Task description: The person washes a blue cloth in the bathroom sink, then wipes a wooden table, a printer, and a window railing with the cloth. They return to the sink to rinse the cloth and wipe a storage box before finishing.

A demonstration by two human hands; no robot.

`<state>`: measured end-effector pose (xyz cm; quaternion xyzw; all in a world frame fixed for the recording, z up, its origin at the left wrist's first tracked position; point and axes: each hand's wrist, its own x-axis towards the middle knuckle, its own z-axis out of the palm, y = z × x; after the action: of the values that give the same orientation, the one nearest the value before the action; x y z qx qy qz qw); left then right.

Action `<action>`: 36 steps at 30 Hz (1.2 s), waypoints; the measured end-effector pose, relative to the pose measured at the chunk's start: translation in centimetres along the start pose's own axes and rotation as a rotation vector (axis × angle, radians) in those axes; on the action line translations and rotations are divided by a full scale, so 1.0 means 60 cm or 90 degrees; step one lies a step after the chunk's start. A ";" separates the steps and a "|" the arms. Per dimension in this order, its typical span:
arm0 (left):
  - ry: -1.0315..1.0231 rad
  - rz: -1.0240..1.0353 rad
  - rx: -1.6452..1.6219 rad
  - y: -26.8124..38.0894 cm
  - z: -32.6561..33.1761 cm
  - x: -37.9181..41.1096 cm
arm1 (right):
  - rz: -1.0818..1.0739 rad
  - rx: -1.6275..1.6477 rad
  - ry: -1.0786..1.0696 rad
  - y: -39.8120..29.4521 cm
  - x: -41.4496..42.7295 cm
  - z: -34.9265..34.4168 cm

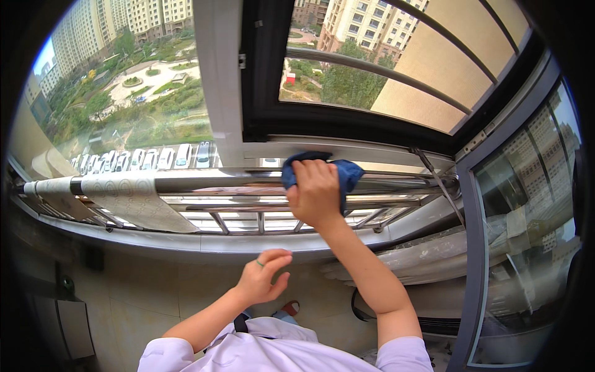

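Note:
My right hand (317, 193) grips a blue cloth (349, 174) and presses it onto the top metal rail (223, 182) of the window guardrail. Some of the cloth bunches out past the fingers on both sides. The lower window frame (348, 151) lies just beyond the cloth. My left hand (265, 276) hangs free over the floor, nearer my body, with a green ring on one finger. Its fingers are bent and apart, and nothing is in it.
Pale patterned cloths (125, 195) drape over the rail at left. An opened window sash (479, 260) stands at right, with a metal stay (437, 181) near the rail. A bunched curtain (427, 255) hangs below. A white ledge (241, 242) runs under the guardrail. A cabinet (69, 325) stands lower left.

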<state>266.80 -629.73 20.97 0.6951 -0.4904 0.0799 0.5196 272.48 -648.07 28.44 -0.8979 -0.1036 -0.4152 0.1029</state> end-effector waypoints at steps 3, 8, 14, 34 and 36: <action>0.159 -0.059 0.012 -0.031 -0.082 -0.015 | 0.008 0.029 -0.074 -0.105 0.039 0.069; 0.439 -0.210 0.110 -0.088 -0.270 -0.081 | -0.030 0.070 -0.051 -0.245 0.099 0.171; 0.728 -0.408 0.018 -0.173 -0.456 -0.139 | -0.029 0.043 -0.093 -0.247 0.101 0.155; 0.453 -0.349 -0.202 -0.132 -0.751 -0.051 | -0.182 0.086 -0.414 -0.211 0.160 0.100; 0.646 -0.300 -0.068 -0.068 -0.794 -0.028 | -0.187 0.081 -0.403 -0.212 0.160 0.108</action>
<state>288.05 -590.69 38.62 0.6331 -0.0140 0.2611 0.7286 279.80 -633.19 32.96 -0.9494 -0.2843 -0.1195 0.0603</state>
